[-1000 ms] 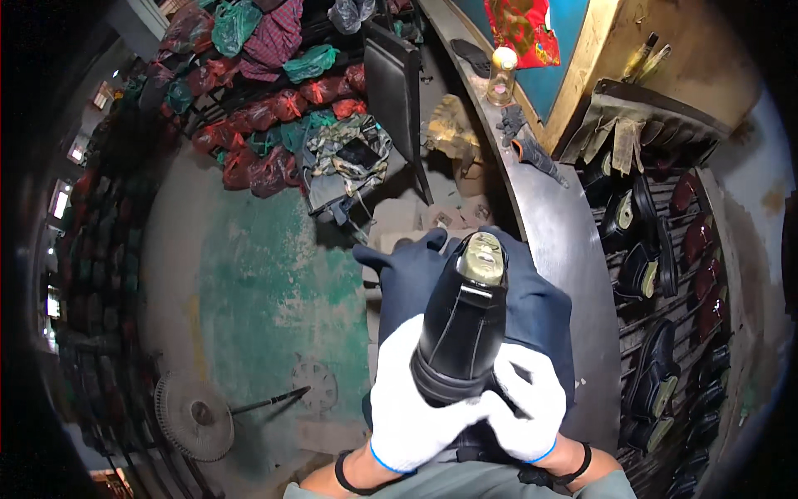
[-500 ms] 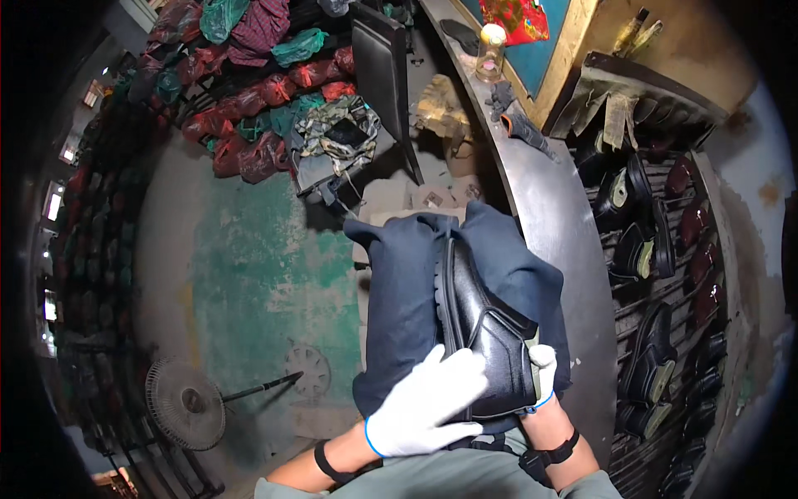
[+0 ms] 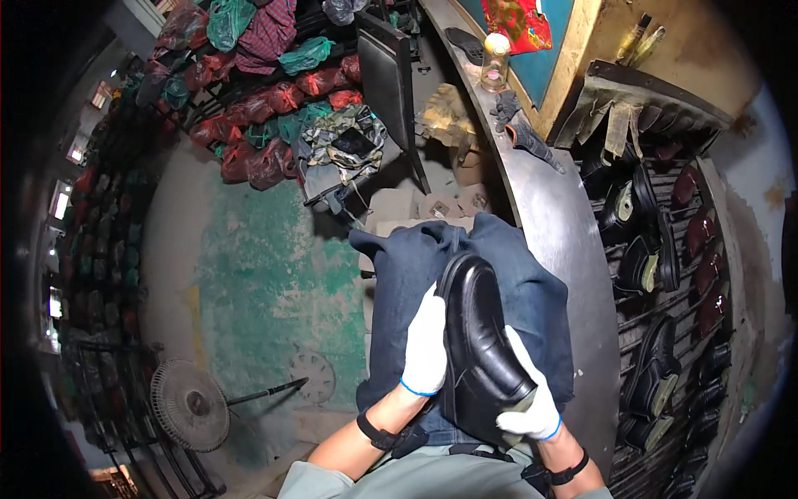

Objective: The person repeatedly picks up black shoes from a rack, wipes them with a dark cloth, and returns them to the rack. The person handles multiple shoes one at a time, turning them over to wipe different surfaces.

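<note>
A glossy black leather shoe [image 3: 480, 333] is held over my lap, toe pointing away from me and its upper facing up. My left hand [image 3: 426, 345], in a white glove with a blue cuff edge, presses along the sole side with its fingers hidden behind the shoe. On the other side my right hand [image 3: 532, 395], gloved alike, grips the shoe near its opening, thumb at the rim and fingers along the side. Beneath the shoe lie my legs in dark blue trousers [image 3: 399, 274].
A curved metal bench [image 3: 561, 233] runs along my right, with a glass jar [image 3: 495, 68] and a dark glove [image 3: 532, 145] on it. Beyond stands a rack of black shoes [image 3: 652, 362]. A fan [image 3: 191, 403] is at lower left; bagged items [image 3: 249, 108] fill shelves behind a chair [image 3: 386, 79].
The shoe has turned so its upper shows more. My left hand has moved from across the shoe to its sole side, and my right hand has shifted its grip near the opening.
</note>
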A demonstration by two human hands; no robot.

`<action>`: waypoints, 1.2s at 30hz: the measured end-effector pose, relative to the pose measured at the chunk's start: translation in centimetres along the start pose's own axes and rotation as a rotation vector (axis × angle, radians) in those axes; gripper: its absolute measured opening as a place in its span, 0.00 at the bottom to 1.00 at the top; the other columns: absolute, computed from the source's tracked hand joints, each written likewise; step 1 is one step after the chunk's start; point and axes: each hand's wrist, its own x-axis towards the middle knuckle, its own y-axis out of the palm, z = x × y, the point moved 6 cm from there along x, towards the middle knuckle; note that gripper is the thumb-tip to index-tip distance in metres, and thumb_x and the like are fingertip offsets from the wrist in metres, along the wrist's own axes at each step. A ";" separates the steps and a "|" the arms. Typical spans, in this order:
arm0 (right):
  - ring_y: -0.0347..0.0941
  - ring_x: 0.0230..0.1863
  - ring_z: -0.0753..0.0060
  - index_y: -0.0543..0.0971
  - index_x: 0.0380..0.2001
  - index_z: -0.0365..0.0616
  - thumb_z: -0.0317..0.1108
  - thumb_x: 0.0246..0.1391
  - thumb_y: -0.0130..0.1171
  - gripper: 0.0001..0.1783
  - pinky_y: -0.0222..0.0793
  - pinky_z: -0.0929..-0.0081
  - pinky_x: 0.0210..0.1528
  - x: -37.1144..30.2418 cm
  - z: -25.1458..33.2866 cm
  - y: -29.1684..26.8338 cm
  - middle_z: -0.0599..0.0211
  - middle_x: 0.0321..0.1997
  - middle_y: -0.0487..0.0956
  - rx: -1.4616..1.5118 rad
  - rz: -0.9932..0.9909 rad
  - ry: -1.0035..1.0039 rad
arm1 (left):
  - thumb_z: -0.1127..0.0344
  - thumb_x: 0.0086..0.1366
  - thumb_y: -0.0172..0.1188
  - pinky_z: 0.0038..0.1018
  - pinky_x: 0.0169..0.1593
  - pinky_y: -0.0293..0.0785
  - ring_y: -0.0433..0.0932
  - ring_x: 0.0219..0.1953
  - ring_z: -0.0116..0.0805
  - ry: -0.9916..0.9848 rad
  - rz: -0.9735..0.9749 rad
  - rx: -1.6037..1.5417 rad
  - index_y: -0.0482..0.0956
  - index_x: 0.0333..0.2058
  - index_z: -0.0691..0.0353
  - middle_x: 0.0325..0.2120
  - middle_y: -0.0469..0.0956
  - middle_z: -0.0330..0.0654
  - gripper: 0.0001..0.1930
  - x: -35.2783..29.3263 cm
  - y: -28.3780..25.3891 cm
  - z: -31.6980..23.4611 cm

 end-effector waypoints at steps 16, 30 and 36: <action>0.48 0.87 0.24 0.57 0.83 0.33 0.65 0.43 0.86 0.76 0.51 0.38 0.86 7.8 3.7 6.5 0.32 0.88 0.53 -1.030 0.256 -0.525 | 0.68 0.57 0.84 0.36 0.70 0.77 0.81 0.63 0.35 -0.010 0.201 0.496 0.69 0.75 0.66 0.63 0.82 0.46 0.48 0.5 -3.9 -10.4; 0.50 0.89 0.55 0.40 0.87 0.36 0.46 0.43 0.88 0.82 0.46 0.53 0.89 1.2 -1.6 1.7 0.48 0.90 0.53 0.077 0.252 0.142 | 0.51 0.83 0.54 0.40 0.75 0.71 0.79 0.69 0.46 0.153 0.276 0.256 0.73 0.71 0.71 0.67 0.80 0.54 0.30 3.8 -4.0 -9.1; 0.49 0.90 0.59 0.41 0.88 0.37 0.44 0.43 0.89 0.82 0.40 0.54 0.90 -1.2 -2.4 1.2 0.55 0.91 0.51 0.258 0.147 0.081 | 0.58 0.82 0.54 0.37 0.66 0.77 0.85 0.55 0.43 0.065 0.130 0.252 0.83 0.56 0.71 0.53 0.87 0.52 0.20 4.0 -1.5 -5.4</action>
